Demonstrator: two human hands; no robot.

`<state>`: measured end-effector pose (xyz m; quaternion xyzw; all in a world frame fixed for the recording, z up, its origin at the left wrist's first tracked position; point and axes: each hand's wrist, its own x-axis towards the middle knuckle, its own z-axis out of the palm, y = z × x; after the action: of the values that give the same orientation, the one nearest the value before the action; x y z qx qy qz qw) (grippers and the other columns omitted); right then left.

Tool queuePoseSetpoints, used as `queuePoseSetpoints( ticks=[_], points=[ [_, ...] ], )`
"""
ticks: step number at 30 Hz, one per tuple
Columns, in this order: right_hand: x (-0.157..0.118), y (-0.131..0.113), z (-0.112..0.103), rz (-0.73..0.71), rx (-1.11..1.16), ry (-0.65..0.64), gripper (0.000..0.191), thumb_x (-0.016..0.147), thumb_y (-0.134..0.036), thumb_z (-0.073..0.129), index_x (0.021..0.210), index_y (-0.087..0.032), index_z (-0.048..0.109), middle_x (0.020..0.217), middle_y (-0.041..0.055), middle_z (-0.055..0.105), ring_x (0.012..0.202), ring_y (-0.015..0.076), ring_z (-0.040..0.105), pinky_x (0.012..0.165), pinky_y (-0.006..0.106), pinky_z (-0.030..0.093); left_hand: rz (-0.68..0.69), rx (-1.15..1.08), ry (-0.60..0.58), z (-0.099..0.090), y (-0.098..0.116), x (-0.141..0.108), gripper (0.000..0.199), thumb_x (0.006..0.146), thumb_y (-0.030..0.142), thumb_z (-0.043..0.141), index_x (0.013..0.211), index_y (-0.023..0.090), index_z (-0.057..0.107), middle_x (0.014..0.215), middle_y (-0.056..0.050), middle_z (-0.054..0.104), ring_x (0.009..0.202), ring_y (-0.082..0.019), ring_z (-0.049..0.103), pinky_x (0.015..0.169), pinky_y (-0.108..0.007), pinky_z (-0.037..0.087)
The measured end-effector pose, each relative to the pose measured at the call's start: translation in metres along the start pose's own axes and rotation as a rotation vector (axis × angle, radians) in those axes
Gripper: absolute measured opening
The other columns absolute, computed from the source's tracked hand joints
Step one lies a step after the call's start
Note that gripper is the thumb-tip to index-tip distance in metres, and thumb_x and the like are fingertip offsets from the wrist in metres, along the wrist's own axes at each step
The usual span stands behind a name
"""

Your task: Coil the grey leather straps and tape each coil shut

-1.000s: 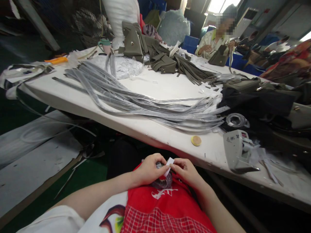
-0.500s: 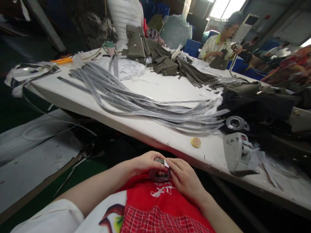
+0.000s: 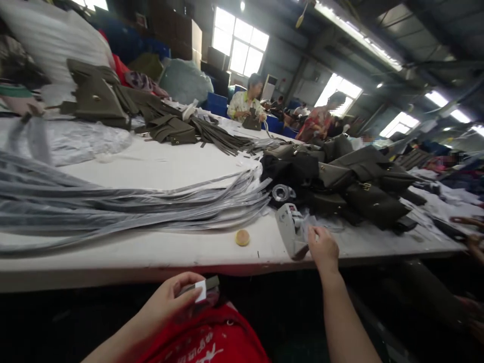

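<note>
The left hand's [image 3: 177,298] fingers are closed around a strap [image 3: 213,283], thumb on the near side; its dark end juts past the fingertips. A white tag [image 3: 200,291] lies across it at the thumb tip. The right hand's [image 3: 324,248] fingers, drawn together, meet clear film [image 3: 310,221] beside the dispenser [image 3: 288,231]; their grip I cannot tell.

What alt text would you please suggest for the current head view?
A person's left hand holds a dark strip and a white tag, while the right hand is at what looks like a tape dispenser. On the white table, long straps lie to the left and dark bags are piled to the right.
</note>
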<state>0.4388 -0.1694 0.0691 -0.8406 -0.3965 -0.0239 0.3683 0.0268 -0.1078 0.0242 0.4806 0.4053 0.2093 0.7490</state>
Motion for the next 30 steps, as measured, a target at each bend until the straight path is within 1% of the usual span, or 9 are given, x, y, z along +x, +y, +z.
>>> queuePoseSetpoints(
  ticks=[2, 4, 7, 12, 17, 22, 26, 28, 30],
  points=[
    [0.02, 0.025, -0.001, 0.133, 0.031, -0.086, 0.031, 0.076, -0.042, 0.057, 0.066, -0.016, 0.07, 0.083, 0.0182, 0.069, 0.098, 0.0375, 0.06, 0.096, 0.054, 0.037, 0.005, -0.003, -0.01, 0.005, -0.002, 0.0, 0.055, 0.063, 0.062, 0.077, 0.09, 0.015, 0.065, 0.062, -0.001, 0.061, 0.046, -0.008, 0.043, 0.042, -0.018, 0.027],
    [0.027, 0.038, 0.005, 0.185, 0.114, -0.174, 0.033, 0.07, -0.045, 0.061, 0.055, -0.017, 0.068, 0.066, 0.0144, 0.068, 0.081, 0.0337, 0.064, 0.085, 0.05, 0.045, 0.003, -0.006, -0.03, 0.011, -0.003, 0.001, 0.056, 0.062, 0.062, 0.077, 0.089, 0.015, 0.065, 0.061, 0.0, 0.06, 0.045, -0.008, 0.042, 0.042, -0.018, 0.027],
    [0.023, 0.046, 0.01, 0.204, 0.271, -0.223, 0.037, 0.064, -0.052, 0.064, 0.06, -0.016, 0.07, 0.069, 0.0115, 0.071, 0.077, 0.0287, 0.066, 0.08, 0.042, 0.049, 0.002, -0.014, -0.048, 0.017, -0.001, 0.003, 0.056, 0.062, 0.062, 0.078, 0.089, 0.014, 0.065, 0.065, -0.001, 0.062, 0.046, -0.007, 0.043, 0.044, -0.018, 0.029],
    [-0.003, 0.063, -0.005, 0.21, 0.393, -0.158, 0.04, 0.065, -0.054, 0.068, 0.076, -0.016, 0.071, 0.083, 0.0098, 0.073, 0.09, 0.0283, 0.065, 0.086, 0.037, 0.047, -0.002, -0.033, -0.049, 0.02, 0.005, 0.001, 0.053, 0.062, 0.06, 0.079, 0.088, 0.016, 0.065, 0.066, -0.001, 0.063, 0.046, -0.007, 0.041, 0.043, -0.018, 0.027],
    [-0.033, 0.086, -0.001, 0.387, 0.388, -0.28, 0.043, 0.065, -0.056, 0.065, 0.077, -0.015, 0.07, 0.067, 0.0067, 0.068, 0.063, 0.0236, 0.064, 0.063, 0.035, 0.049, -0.016, -0.07, -0.043, 0.024, 0.006, 0.001, 0.051, 0.06, 0.057, 0.081, 0.088, 0.017, 0.065, 0.065, 0.0, 0.063, 0.05, -0.01, 0.047, 0.046, -0.02, 0.03],
    [-0.033, 0.095, 0.012, 0.413, 0.313, -0.265, 0.032, 0.062, -0.049, 0.065, 0.067, -0.017, 0.068, 0.057, 0.0057, 0.065, 0.051, 0.0214, 0.061, 0.054, 0.033, 0.047, 0.072, -0.019, -0.055, 0.021, 0.005, 0.01, 0.052, 0.061, 0.056, 0.081, 0.089, 0.016, 0.065, 0.08, -0.006, 0.07, 0.072, -0.02, 0.062, 0.063, -0.026, 0.044],
    [-0.041, 0.083, 0.013, 0.403, 0.246, -0.292, 0.029, 0.059, -0.046, 0.067, 0.056, -0.018, 0.064, 0.048, 0.0062, 0.06, 0.044, 0.0216, 0.057, 0.049, 0.034, 0.045, 0.088, 0.001, -0.066, 0.013, 0.001, 0.013, 0.053, 0.066, 0.056, 0.078, 0.096, 0.015, 0.063, 0.089, -0.009, 0.072, 0.078, -0.021, 0.064, 0.066, -0.026, 0.045],
    [-0.054, 0.058, 0.018, 0.346, 0.292, -0.342, 0.034, 0.064, -0.052, 0.066, 0.067, -0.018, 0.068, 0.055, 0.005, 0.063, 0.052, 0.0218, 0.06, 0.053, 0.033, 0.048, 0.103, -0.029, -0.039, 0.014, 0.0, 0.013, 0.053, 0.067, 0.055, 0.078, 0.097, 0.015, 0.061, 0.091, -0.01, 0.072, 0.078, -0.021, 0.064, 0.065, -0.026, 0.045],
    [-0.072, 0.02, 0.029, 0.242, 0.411, -0.436, 0.038, 0.071, -0.055, 0.065, 0.079, -0.018, 0.069, 0.06, 0.0028, 0.063, 0.057, 0.0195, 0.06, 0.057, 0.031, 0.049, 0.138, -0.067, 0.008, 0.018, 0.001, 0.014, 0.054, 0.066, 0.054, 0.08, 0.097, 0.015, 0.06, 0.09, -0.009, 0.071, 0.077, -0.018, 0.063, 0.064, -0.025, 0.045]
  ],
)
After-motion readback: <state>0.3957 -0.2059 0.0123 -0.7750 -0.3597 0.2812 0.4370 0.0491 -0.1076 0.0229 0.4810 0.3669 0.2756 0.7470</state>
